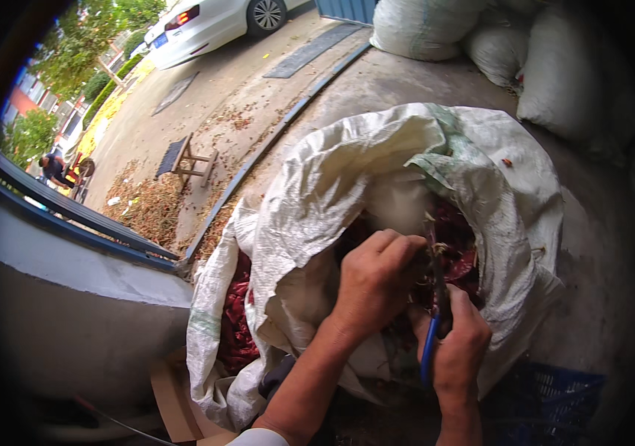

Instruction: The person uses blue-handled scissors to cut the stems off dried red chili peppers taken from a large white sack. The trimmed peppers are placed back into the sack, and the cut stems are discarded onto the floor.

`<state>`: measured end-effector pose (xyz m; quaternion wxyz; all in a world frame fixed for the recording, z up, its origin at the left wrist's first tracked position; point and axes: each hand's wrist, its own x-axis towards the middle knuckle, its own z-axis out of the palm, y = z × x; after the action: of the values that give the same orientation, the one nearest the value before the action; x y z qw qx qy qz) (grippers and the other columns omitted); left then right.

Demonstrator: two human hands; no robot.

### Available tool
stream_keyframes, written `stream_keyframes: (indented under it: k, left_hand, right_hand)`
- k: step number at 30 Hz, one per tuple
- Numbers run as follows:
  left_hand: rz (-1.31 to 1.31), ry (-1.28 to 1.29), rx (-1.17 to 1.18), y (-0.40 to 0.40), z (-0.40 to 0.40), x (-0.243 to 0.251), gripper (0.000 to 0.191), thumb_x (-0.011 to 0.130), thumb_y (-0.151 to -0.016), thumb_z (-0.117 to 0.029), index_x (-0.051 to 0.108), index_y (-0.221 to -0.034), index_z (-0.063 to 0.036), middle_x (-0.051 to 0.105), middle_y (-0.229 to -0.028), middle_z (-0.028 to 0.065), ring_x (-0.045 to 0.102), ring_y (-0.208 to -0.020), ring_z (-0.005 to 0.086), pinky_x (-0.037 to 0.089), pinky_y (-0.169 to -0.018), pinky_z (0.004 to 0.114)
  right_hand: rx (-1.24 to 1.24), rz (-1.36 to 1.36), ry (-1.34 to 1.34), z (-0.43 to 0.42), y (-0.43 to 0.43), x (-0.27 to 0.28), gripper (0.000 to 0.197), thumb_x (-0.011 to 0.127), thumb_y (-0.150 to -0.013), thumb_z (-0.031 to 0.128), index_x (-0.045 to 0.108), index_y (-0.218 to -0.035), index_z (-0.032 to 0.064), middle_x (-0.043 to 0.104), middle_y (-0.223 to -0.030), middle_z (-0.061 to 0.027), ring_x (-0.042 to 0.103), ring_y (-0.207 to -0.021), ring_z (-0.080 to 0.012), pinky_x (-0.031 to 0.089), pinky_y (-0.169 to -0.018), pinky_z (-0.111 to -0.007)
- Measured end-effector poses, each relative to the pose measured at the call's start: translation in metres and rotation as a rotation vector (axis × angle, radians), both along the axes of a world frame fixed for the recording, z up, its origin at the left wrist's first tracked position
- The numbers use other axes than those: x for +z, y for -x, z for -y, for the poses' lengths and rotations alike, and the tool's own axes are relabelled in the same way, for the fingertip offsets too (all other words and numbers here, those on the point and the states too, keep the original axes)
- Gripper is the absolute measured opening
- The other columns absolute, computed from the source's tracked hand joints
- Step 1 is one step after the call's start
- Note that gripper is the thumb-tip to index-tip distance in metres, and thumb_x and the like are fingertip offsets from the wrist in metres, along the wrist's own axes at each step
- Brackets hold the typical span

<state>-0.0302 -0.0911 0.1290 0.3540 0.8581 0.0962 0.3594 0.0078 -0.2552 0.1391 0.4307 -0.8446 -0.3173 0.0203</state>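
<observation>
Over the mouth of a large white woven sack (306, 184), my left hand (378, 279) has its fingers curled together; what they pinch is hidden. Close on its right, my right hand (459, 340) grips scissors with a blue handle (430, 351), the dark blades pointing up past my left fingertips. Bits of pale stem cling near the blades. Dark red dried chili peppers (462, 262) lie inside the sack below both hands. A second white sack (204, 329) at the left also holds red dried peppers (236, 323).
Full white sacks (557, 72) stand at the upper right. A blue plastic crate (562, 390) is at the lower right, a cardboard box (175, 401) at the lower left. Beyond a metal door track (278, 134) are a small stool (186, 159), a debris pile (144, 203), a white car (222, 25) and a person (55, 169).
</observation>
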Motion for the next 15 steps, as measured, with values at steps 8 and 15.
stream_keyframes:
  k: [8, 15]
  left_hand:
    - [-0.094, 0.367, -0.062, 0.012, 0.006, 0.003, 0.03, 0.07, -0.083, 0.013, 0.072, -0.109, -0.0011, 0.069, -0.09, 0.003, 0.062, -0.081, 0.0087, 0.049, -0.073, 0.024]
    - [-0.002, 0.643, -0.191, 0.013, 0.012, -0.001, 0.027, 0.07, -0.086, 0.013, 0.071, -0.109, 0.001, 0.064, -0.09, -0.0042, 0.058, -0.082, 0.0039, 0.048, -0.076, 0.02]
  right_hand:
    - [0.146, -0.587, -0.365, 0.012, 0.004, 0.003, 0.037, 0.084, -0.09, 0.026, 0.067, -0.11, -0.0007, 0.062, -0.066, -0.0081, 0.06, -0.06, -0.0124, 0.052, -0.059, -0.032]
    - [0.337, -0.974, -0.624, 0.022, 0.006, 0.0, 0.025, 0.077, -0.097, 0.022, 0.064, -0.107, 0.0038, 0.057, -0.078, 0.0027, 0.048, -0.061, -0.0042, 0.041, -0.055, -0.022]
